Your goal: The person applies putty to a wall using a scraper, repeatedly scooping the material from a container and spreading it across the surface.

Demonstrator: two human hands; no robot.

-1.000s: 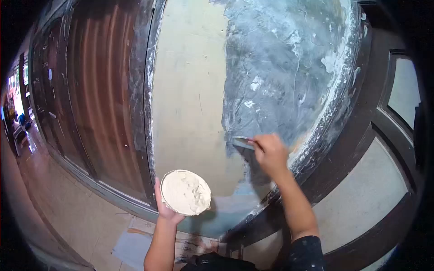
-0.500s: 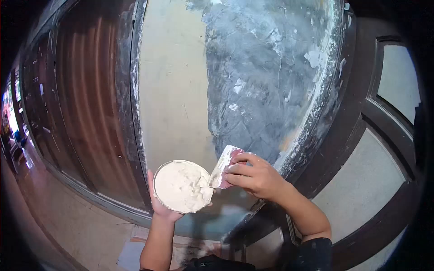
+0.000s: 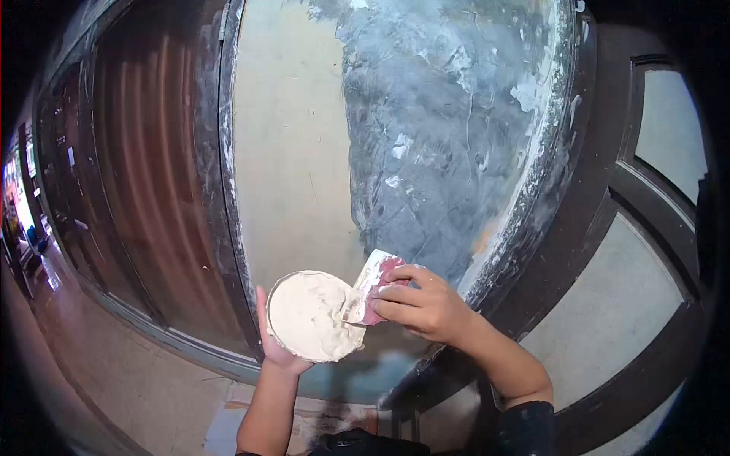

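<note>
My left hand [image 3: 280, 351] supports a round tub of cream-white putty [image 3: 304, 315] from beneath, with the thumb up along its left side. The putty is smooth on the left and churned up on the right. My right hand [image 3: 420, 304] pinches a reddish putty scraper [image 3: 377, 287] smeared with white. Its lower corner touches the putty at the tub's right rim. Behind both hands stands a wall panel, with a bare beige strip [image 3: 293, 152] on the left and a grey, patchy coated area [image 3: 426, 114] on the right.
Left of the panel is a glazed dark frame with a brown curtain [image 3: 152, 152] behind it. On the right a dark wooden door [image 3: 623, 205] has pale inset panels. Papers [image 3: 224, 425] lie on the floor below, near the wall's foot.
The scraper has moved slightly left and down, its corner now further over the putty. The tub has shifted a little to the right.
</note>
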